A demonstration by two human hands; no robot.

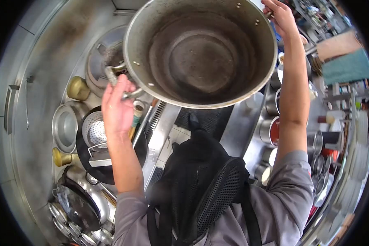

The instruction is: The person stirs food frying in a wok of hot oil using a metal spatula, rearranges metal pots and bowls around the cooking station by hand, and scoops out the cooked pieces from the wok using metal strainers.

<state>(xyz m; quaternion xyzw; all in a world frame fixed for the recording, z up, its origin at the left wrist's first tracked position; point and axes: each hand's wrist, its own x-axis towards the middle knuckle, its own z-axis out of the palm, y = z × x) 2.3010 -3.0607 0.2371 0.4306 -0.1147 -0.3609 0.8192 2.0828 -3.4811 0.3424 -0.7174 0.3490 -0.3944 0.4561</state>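
A large metal stockpot [203,61], worn and dark inside, is held up in front of me with its open mouth facing me. My left hand [118,100] is closed at the looped handle [112,76] on the pot's left side. Up at the top right, my right hand [279,16] is closed at the opposite handle, which is mostly hidden by the fingers. Nothing shows inside the pot.
To the left are a stove burner [95,61], a metal basin [65,128], and a black wok [84,151] holding a perforated strainer [96,130]. Several pans lie lower left. A steel counter [244,119] with several pots, including one with red contents [275,130], runs along the right.
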